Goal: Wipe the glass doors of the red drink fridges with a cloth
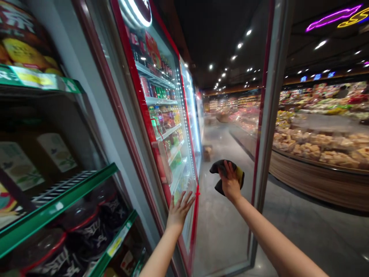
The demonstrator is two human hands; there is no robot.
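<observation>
A glass fridge door [230, 231] stands swung open in front of me, framed in grey metal with a red edge. My right hand [230, 184] presses a dark cloth [240, 175] with a yellow part against the glass, fingers spread over it. Lower and further left, my left hand [179, 211] is held out with its fingers apart and nothing in it. It is near the hinge side of the door; whether it touches the glass I cannot tell.
On the left are fridge shelves with green edges [63, 207] and large dark bottles [83, 223]. Lit drink fridges [164, 96] line the aisle beyond the glass. A curved wood-sided produce stand [317, 181] is at the right, over a grey floor [302, 238].
</observation>
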